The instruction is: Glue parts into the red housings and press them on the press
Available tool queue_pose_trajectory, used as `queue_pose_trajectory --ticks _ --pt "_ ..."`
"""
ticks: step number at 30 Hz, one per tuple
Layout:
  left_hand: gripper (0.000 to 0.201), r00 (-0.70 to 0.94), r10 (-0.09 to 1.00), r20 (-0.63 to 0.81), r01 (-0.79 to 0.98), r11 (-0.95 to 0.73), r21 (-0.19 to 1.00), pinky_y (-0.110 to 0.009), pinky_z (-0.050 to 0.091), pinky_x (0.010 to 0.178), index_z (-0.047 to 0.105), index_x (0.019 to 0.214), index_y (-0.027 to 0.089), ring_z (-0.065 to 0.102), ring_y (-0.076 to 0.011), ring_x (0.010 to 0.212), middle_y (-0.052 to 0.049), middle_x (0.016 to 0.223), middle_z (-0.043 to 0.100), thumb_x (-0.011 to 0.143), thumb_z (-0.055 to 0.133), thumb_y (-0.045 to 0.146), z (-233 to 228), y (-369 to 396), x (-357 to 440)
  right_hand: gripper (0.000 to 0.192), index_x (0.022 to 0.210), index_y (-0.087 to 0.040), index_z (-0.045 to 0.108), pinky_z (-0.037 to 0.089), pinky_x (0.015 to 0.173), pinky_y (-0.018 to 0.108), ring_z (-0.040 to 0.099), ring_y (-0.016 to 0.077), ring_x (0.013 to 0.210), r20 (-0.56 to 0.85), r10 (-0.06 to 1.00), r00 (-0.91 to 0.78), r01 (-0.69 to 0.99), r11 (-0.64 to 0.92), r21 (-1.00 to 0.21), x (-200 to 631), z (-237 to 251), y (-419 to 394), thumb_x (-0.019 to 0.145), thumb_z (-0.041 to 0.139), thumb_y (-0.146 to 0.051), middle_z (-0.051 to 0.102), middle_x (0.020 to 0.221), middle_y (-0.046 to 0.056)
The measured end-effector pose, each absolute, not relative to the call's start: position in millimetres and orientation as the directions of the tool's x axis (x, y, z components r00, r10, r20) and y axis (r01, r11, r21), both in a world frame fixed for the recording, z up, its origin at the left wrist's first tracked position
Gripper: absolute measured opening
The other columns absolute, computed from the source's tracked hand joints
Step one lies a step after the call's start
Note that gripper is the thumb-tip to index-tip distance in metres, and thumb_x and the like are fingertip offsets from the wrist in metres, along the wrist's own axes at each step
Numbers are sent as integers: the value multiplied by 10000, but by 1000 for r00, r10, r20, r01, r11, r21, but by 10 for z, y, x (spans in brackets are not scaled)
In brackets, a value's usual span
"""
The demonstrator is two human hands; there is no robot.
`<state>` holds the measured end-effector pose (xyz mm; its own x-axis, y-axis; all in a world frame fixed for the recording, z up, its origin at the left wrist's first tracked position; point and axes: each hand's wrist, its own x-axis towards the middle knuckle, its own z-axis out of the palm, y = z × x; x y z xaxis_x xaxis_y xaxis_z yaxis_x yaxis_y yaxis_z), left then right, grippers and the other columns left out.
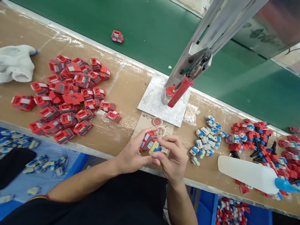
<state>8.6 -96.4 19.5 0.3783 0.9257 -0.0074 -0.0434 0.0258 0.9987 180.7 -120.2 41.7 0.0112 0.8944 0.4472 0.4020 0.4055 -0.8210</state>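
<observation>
In front of my body, my left hand [134,150] grips a red and grey plastic toy vehicle part [148,140] between thumb and fingers. My right hand [173,156] pinches a small blue, yellow and white plastic piece [155,147] against the red part's right side; whether the two are joined I cannot tell. Just beyond my fingertips are small round dishes, one with reddish contents [157,121] and one holding little sticks [161,131]. Behind them a hand press with a red handle [181,92] stands on a metal plate [151,102].
Left lies a heap of red parts [72,97] beside white gloves [12,64]. To the right are blue-and-white pieces [207,138], a bag of cotton swabs [191,114], a white squeeze bottle [248,173] and mixed red pieces [296,153]. A green conveyor belt [83,8] runs behind; blue bins [258,224] stand below.
</observation>
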Motion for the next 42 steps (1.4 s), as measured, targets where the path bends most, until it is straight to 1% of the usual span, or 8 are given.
queue_pose_trajectory --ticks 9,16,19,23,27,31,38,42 --pt "621 193 977 87 -306 -25 952 -249 547 654 606 1322 207 679 -159 698 -81 981 783 831 848 503 121 -703 -357 251 1156 -317 709 582 817 373 622 255 1219 368 899 -238 477 438 -762 2337 829 -410 1008 633 -505 636 1358 84" --pt "498 73 994 80 -472 -36 881 -260 550 608 655 1051 206 660 -150 623 -59 903 781 737 907 499 116 -702 -665 500 1075 -317 760 635 783 433 751 217 925 302 769 -563 262 512 -818 2564 1304 53 922 603 -767 782 1053 38" --pt "509 90 996 11 -493 35 870 -252 563 634 686 1032 203 667 -143 647 -69 923 796 677 956 448 186 -646 -690 696 1165 -390 736 626 700 386 781 211 1017 464 777 -425 376 618 -690 2467 1731 182 810 507 -943 742 1325 -13" --pt "583 98 992 -81 -572 123 811 -249 584 650 725 1053 222 705 -157 707 -94 1011 815 597 1003 455 269 -547 -626 490 1274 -409 699 619 789 385 680 274 1325 682 689 -244 731 593 -338 2289 2027 284 978 516 -755 628 1500 -19" --pt "596 20 986 -165 -589 145 795 -225 596 632 756 1105 236 722 -139 713 -107 1140 807 601 1020 414 231 -549 -659 349 971 -311 688 555 598 330 701 167 776 719 695 -19 418 659 -626 2426 1397 264 964 620 -654 734 1065 46" --pt "602 -11 990 -138 -504 114 856 -244 634 690 741 1172 275 749 -141 752 -78 1201 790 634 1011 274 218 -429 -689 496 1026 -232 664 525 600 322 664 193 802 319 945 73 479 247 -842 2480 510 402 694 873 -535 728 1050 72" --pt "625 120 981 -153 -428 190 883 -244 644 840 750 1145 305 776 -153 918 -8 1059 799 589 1028 234 397 74 -471 545 1127 -215 591 598 828 391 728 213 911 97 995 20 308 86 -947 2567 206 570 763 806 -557 756 1017 80" --pt "501 119 986 -119 -388 157 908 -333 663 847 748 1141 265 775 -181 894 -36 1030 794 703 973 358 396 259 -380 463 1186 -226 572 587 823 364 723 208 924 56 973 224 626 -100 -773 3158 337 769 884 691 -557 762 1085 88"
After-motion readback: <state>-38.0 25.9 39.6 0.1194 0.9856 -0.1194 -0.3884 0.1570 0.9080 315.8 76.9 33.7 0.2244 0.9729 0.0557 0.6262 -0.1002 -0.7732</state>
